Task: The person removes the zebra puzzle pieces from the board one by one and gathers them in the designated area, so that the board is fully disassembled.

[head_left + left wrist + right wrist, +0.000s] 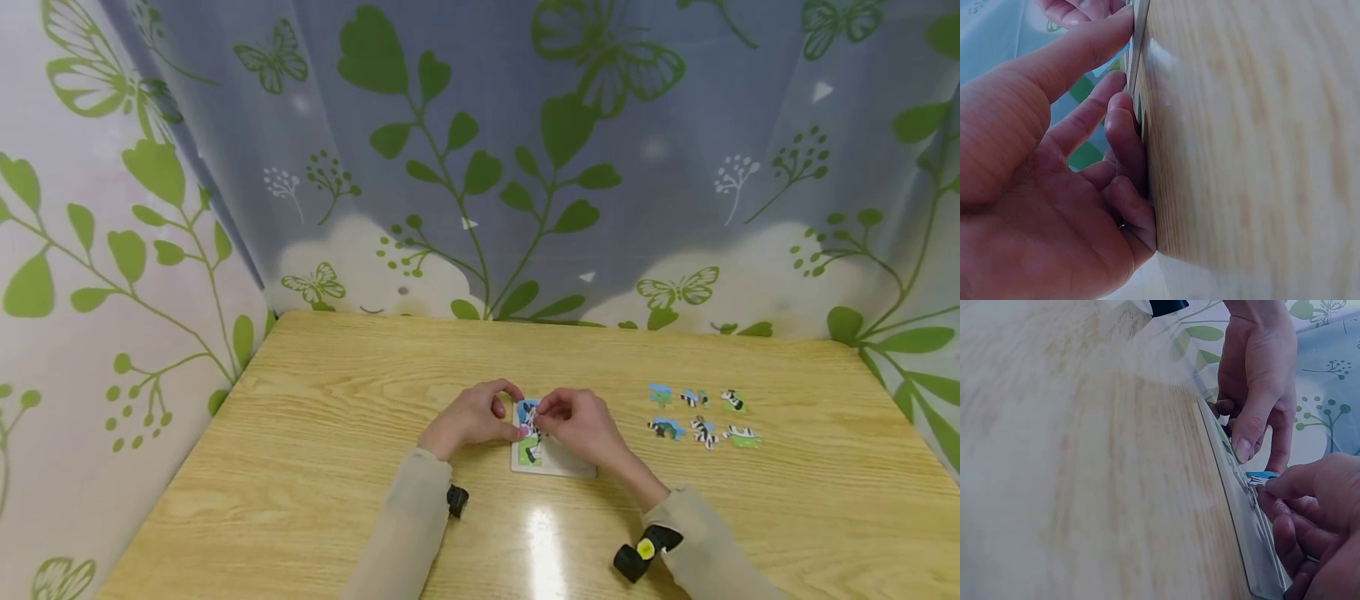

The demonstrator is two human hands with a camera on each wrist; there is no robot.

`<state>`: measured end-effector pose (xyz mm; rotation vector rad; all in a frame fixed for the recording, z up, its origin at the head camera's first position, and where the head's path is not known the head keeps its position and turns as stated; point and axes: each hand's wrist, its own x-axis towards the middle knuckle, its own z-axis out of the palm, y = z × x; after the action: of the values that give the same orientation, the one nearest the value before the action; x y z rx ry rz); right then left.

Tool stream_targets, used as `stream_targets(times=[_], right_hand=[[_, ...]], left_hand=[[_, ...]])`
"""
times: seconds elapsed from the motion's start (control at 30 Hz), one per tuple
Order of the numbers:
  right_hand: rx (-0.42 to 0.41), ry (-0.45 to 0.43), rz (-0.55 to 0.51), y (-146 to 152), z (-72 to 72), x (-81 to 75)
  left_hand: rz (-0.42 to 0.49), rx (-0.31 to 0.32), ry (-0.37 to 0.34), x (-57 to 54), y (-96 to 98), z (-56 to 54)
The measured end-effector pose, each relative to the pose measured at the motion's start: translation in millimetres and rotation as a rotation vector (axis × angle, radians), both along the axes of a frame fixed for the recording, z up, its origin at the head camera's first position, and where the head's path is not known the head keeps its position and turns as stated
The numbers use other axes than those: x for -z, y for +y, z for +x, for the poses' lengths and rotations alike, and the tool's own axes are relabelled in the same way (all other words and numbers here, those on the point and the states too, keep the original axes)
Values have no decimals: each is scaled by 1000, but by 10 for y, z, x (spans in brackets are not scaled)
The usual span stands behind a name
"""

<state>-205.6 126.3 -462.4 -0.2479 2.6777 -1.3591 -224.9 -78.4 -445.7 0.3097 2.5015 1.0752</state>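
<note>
We see the board (566, 463) lying flat on the bench (322, 400), between the person's two hands. Its left part carries fitted pieces (529, 454), blue at the top, black and white in the middle and green at the bottom; its right part is bare and pale.

The left hand (476, 414) rests at the board's left side. Its grip stands apart: the thumb touches the board's face, the index finger reaches the upper left corner, and the other fingers bend beside the edge, against the bench.

The right hand (585, 425) is over the board, its grip clamped, thumb against index finger, on a small piece (1257, 481) right at the fitted part. We cannot tell whether that piece is seated, as the fingers cover most of it.

To the right of the board, well apart from it, we count six loose pieces (703, 433) in two rows of three, several striped black and white. Behind the bench hangs a curtain (517, 250) printed with green leaves and butterflies.
</note>
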Motion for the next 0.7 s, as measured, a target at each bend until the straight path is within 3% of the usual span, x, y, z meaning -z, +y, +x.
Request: stream_targets(times=[0.23, 0.43, 0.7], right_hand=[[54, 5, -63, 100, 15, -32], [76, -2, -99, 377, 98, -143], [84, 29, -57, 799, 251, -212]], left_hand=[[-2, -9, -6, -10, 25, 11], [11, -2, -12, 0, 30, 22], [19, 33, -12, -9, -17, 20]])
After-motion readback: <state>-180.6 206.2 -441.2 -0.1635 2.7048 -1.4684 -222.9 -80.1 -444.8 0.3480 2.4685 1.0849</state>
